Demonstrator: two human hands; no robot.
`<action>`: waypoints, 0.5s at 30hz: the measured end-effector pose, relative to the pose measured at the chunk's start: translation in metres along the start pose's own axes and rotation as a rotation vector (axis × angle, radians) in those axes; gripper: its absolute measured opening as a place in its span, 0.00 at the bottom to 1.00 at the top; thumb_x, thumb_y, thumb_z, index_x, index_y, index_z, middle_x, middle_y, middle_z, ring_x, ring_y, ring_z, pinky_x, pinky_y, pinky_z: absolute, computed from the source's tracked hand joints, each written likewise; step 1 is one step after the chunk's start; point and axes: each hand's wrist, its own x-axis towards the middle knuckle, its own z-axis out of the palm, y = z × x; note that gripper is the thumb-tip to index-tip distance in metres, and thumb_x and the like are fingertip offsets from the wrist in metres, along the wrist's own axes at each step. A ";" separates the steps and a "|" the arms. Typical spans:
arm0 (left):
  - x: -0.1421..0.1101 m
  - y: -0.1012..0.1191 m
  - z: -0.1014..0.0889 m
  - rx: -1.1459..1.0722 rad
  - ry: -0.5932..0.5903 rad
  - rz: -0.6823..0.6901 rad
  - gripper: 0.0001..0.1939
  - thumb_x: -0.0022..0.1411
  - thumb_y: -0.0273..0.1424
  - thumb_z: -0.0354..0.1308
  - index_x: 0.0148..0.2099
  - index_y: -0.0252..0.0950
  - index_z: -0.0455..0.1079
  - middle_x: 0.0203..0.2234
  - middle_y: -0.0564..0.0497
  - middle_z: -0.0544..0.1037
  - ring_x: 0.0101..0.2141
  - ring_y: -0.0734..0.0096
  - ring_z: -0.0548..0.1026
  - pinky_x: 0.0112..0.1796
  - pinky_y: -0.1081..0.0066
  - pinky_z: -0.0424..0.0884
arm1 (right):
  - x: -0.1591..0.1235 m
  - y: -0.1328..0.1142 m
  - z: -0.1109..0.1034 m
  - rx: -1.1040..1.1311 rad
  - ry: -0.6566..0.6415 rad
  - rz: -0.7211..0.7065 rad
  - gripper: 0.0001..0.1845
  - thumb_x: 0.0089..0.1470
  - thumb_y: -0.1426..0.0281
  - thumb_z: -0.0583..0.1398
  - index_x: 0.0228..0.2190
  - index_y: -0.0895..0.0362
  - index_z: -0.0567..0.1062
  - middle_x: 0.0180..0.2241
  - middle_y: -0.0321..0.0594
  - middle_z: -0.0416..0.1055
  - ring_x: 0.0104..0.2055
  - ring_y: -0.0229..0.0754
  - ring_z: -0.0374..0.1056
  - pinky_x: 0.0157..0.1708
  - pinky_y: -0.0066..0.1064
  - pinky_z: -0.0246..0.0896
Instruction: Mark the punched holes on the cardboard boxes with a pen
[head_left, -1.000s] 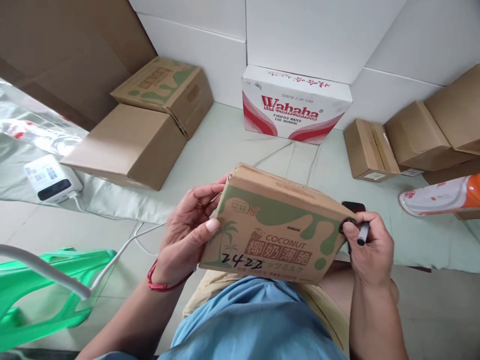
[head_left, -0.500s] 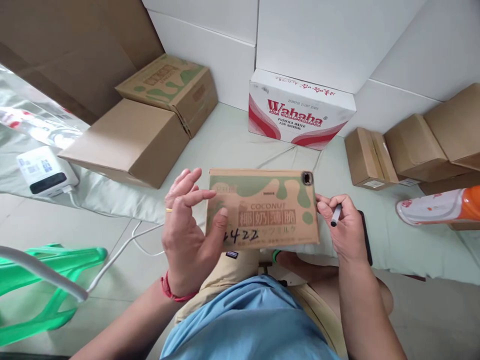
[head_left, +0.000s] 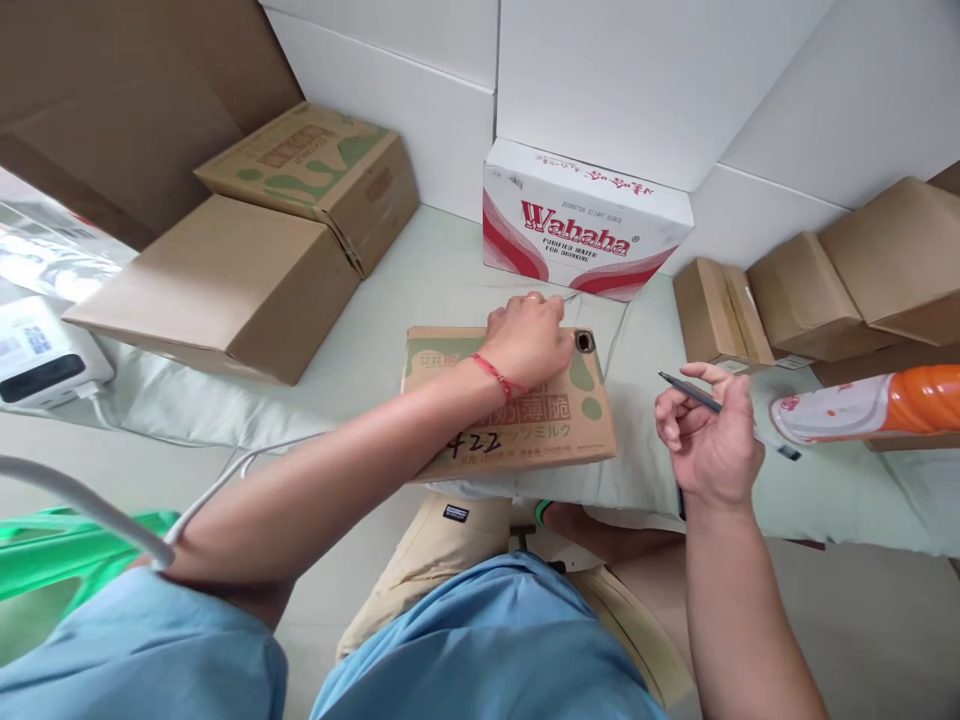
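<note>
A brown cardboard box with green drip shapes, the word COCONUT and black handwritten digits lies flat on the pale green cloth in front of me. A dark-rimmed hole shows near its far right corner. My left hand, wearing a red string bracelet, reaches across the box. Its fingers bend over the far edge and grip there, fingertips hidden. To the right of the box, apart from it, my right hand is palm up, with a slim dark pen held between thumb and fingers, pointing left.
A white and red Wahaha water carton stands against the wall. Brown boxes sit left and right. An orange-ended bottle lies at right. At left are a white device, its cable and a green plastic stool.
My left hand has moved from the box's left side to its far edge. The box now rests lower on the cloth. My right hand has shifted right and turned the pen leftward.
</note>
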 end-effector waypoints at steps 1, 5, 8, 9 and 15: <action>0.006 -0.001 0.004 0.029 -0.028 -0.034 0.13 0.70 0.35 0.62 0.48 0.31 0.79 0.46 0.33 0.83 0.53 0.36 0.81 0.56 0.40 0.75 | 0.003 -0.002 0.006 -0.013 0.008 -0.007 0.29 0.60 0.39 0.66 0.41 0.52 0.75 0.24 0.35 0.78 0.17 0.34 0.62 0.15 0.25 0.48; 0.006 -0.007 0.007 0.094 -0.111 -0.027 0.20 0.78 0.38 0.48 0.50 0.33 0.80 0.45 0.34 0.86 0.50 0.40 0.83 0.54 0.46 0.76 | 0.020 -0.001 0.035 -0.051 0.018 0.004 0.14 0.55 0.57 0.69 0.33 0.54 0.76 0.19 0.33 0.72 0.17 0.31 0.58 0.17 0.23 0.42; -0.001 -0.006 0.004 0.152 -0.142 -0.012 0.23 0.80 0.38 0.44 0.55 0.34 0.80 0.48 0.34 0.86 0.52 0.42 0.84 0.52 0.50 0.76 | 0.037 0.007 0.058 -0.029 0.027 0.014 0.07 0.48 0.65 0.65 0.31 0.53 0.75 0.14 0.26 0.63 0.16 0.32 0.56 0.18 0.23 0.38; -0.002 -0.005 0.003 0.167 -0.148 -0.012 0.24 0.80 0.39 0.44 0.56 0.35 0.79 0.49 0.35 0.86 0.52 0.43 0.84 0.52 0.51 0.76 | 0.044 0.010 0.064 -0.030 0.024 0.012 0.08 0.46 0.67 0.65 0.32 0.52 0.75 0.14 0.26 0.64 0.17 0.32 0.56 0.18 0.23 0.39; -0.001 -0.002 0.002 0.210 -0.147 -0.021 0.24 0.81 0.39 0.43 0.58 0.36 0.79 0.49 0.38 0.87 0.52 0.47 0.85 0.50 0.56 0.76 | 0.068 0.026 0.089 -0.126 -0.028 -0.047 0.05 0.44 0.69 0.65 0.28 0.53 0.75 0.20 0.28 0.70 0.21 0.31 0.58 0.21 0.24 0.45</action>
